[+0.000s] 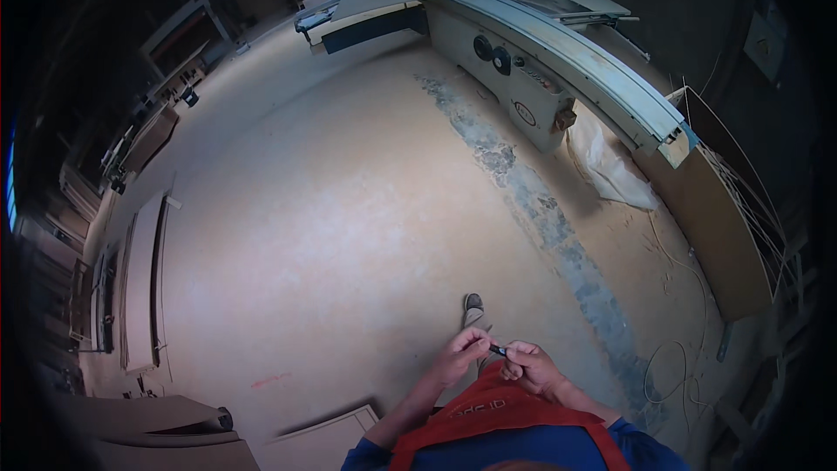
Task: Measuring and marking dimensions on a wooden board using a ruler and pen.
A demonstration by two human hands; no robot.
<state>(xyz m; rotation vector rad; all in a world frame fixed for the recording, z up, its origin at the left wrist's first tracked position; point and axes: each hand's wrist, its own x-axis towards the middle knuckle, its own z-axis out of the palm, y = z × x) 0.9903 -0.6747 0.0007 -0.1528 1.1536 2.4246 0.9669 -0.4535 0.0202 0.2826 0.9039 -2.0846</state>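
In front of my red apron (488,401), my left hand (462,356) and my right hand (535,368) are close together. Between them shows a small, dark, short object (498,350), a little like a pen or marker; its exact kind is too small to make out. The fingertips of my left hand pinch its left end. My right hand's thumb and fingers close round the other end and hide part of it. One of my shoes (472,302) shows on the floor just beyond my hands.
A long panel saw (523,92) stands far right, with a white plastic bag (606,161) beneath it. A large board bin (719,227) and a loose cable (676,366) are at right. Boards (139,288) lie left; panels (166,436) lie near left. A dark strip (558,227) crosses the floor.
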